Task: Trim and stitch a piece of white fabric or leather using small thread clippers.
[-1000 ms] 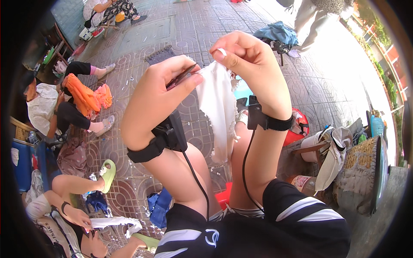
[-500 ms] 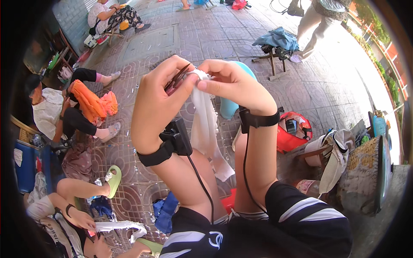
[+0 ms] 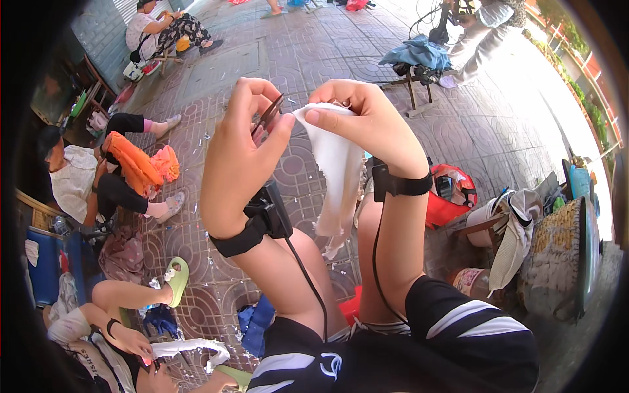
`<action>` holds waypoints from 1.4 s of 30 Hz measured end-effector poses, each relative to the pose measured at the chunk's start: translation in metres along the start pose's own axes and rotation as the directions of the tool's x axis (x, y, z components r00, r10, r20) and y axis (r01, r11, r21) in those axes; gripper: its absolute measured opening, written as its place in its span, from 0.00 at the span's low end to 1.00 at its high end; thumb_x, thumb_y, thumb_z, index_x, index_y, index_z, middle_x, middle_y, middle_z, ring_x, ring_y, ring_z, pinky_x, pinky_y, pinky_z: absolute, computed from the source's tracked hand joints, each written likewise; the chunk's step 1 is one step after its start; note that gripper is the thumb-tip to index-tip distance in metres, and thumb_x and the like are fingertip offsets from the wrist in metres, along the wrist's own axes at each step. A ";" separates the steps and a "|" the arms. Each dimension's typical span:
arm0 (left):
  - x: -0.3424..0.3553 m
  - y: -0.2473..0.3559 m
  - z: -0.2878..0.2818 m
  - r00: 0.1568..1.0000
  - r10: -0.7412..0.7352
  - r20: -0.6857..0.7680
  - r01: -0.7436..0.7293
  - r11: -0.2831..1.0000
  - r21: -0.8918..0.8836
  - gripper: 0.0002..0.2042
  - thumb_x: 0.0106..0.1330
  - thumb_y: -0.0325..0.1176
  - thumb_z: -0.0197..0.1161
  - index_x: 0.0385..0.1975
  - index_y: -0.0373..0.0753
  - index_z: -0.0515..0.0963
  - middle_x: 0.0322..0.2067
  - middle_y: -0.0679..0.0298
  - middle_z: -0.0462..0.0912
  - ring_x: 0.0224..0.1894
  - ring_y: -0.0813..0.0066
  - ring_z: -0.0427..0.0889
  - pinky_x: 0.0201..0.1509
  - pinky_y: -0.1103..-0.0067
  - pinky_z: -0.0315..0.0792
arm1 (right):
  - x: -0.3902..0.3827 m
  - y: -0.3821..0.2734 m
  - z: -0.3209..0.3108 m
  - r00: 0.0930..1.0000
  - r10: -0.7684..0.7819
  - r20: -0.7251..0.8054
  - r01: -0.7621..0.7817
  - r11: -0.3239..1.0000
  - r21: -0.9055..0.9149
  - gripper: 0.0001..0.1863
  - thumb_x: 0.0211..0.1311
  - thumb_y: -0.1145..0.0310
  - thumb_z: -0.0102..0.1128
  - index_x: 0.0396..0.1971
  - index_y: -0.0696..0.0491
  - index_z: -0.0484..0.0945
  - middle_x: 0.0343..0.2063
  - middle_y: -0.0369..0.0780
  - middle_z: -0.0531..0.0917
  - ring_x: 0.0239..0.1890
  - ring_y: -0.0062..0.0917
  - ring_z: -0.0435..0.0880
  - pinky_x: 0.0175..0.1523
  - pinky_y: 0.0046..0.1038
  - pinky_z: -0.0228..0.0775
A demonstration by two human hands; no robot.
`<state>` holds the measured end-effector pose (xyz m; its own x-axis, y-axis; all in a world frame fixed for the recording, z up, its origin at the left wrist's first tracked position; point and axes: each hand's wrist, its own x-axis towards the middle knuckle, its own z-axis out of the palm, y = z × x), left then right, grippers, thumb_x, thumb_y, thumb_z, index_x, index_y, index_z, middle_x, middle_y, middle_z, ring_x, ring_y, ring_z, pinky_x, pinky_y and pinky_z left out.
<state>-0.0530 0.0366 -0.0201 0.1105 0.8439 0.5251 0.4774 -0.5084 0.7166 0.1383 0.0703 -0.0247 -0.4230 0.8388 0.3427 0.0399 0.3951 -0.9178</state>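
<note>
My left hand is closed around thread snips, whose dark pointed blades stick up by the fingertips. Part of the snips is hidden in the palm. Between the thumb and fingers of my right hand is the upper end of a white cloth strip. The strip hangs down above my lap, frayed along its edge and lower end. A narrow gap separates the left thumb tip from the cloth's corner.
At left, one person holds orange cloth; another, lower left, handles a white strip. A red bag and a plastic bottle are at my right. A stool with blue cloth stands ahead. White scraps litter the paving.
My hands have moved apart, and the left hand with the snips has come off the cloth. The strip has shifted right and up with my right hand, its face now spread out more.
</note>
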 end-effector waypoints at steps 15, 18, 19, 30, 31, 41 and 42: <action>0.000 0.020 -0.004 0.965 -0.140 0.223 0.164 0.982 -0.092 0.13 0.59 0.33 0.68 0.41 0.38 0.76 0.28 0.66 0.77 0.23 0.83 0.68 0.28 0.84 0.65 | -0.025 -0.012 -0.034 0.989 -0.139 -0.047 0.119 0.947 -0.297 0.07 0.59 0.69 0.64 0.34 0.55 0.82 0.26 0.36 0.82 0.29 0.19 0.78 0.36 0.23 0.70; 0.000 0.022 -0.001 0.962 -0.127 0.241 0.139 0.990 -0.033 0.13 0.55 0.31 0.70 0.38 0.37 0.79 0.27 0.66 0.78 0.22 0.83 0.67 0.26 0.85 0.64 | -0.028 -0.014 -0.037 0.997 -0.078 0.009 0.077 0.937 -0.341 0.06 0.58 0.70 0.64 0.34 0.54 0.82 0.26 0.37 0.82 0.27 0.21 0.79 0.34 0.25 0.69; 0.000 0.022 -0.001 0.963 -0.114 0.243 0.123 0.992 -0.022 0.13 0.53 0.31 0.71 0.37 0.37 0.81 0.26 0.66 0.78 0.22 0.83 0.67 0.26 0.84 0.64 | -0.028 -0.015 -0.036 0.997 -0.077 0.008 0.075 0.937 -0.340 0.06 0.58 0.70 0.64 0.34 0.54 0.82 0.26 0.37 0.82 0.27 0.21 0.79 0.34 0.25 0.69; 0.002 0.021 -0.003 0.926 -0.137 0.351 0.129 0.991 0.046 0.12 0.53 0.30 0.70 0.37 0.35 0.83 0.31 0.60 0.86 0.32 0.75 0.83 0.36 0.81 0.73 | -0.027 -0.013 -0.029 0.995 0.056 0.088 -0.019 0.928 -0.372 0.09 0.55 0.67 0.65 0.34 0.54 0.82 0.21 0.42 0.81 0.24 0.27 0.80 0.30 0.28 0.68; 0.003 0.021 -0.002 0.923 -0.133 0.361 0.129 0.991 0.036 0.13 0.53 0.30 0.70 0.38 0.34 0.83 0.31 0.60 0.86 0.32 0.75 0.84 0.37 0.81 0.74 | -0.026 -0.012 -0.028 0.994 0.057 0.089 -0.020 0.929 -0.371 0.09 0.55 0.67 0.65 0.34 0.54 0.82 0.21 0.42 0.81 0.24 0.27 0.80 0.30 0.28 0.68; 0.002 0.011 0.001 0.919 -0.092 0.384 0.103 0.995 -0.008 0.13 0.53 0.30 0.70 0.36 0.31 0.83 0.27 0.56 0.85 0.29 0.75 0.83 0.37 0.80 0.75 | -0.022 -0.005 -0.020 0.993 -0.013 0.118 0.052 0.942 -0.331 0.10 0.55 0.66 0.65 0.33 0.57 0.82 0.24 0.45 0.82 0.27 0.34 0.83 0.33 0.30 0.71; 0.003 0.014 0.000 0.907 -0.121 0.404 0.130 0.991 0.005 0.13 0.53 0.30 0.70 0.36 0.31 0.83 0.27 0.56 0.85 0.29 0.75 0.83 0.37 0.80 0.75 | -0.022 -0.005 -0.020 0.993 -0.002 0.117 0.040 0.943 -0.331 0.10 0.55 0.66 0.66 0.33 0.56 0.82 0.24 0.45 0.82 0.27 0.34 0.83 0.33 0.30 0.71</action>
<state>-0.0460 0.0318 -0.0086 0.3943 0.8961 0.2040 0.4921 -0.3934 0.7766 0.1659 0.0575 -0.0235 -0.5257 0.7889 0.3184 0.3199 0.5301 -0.7853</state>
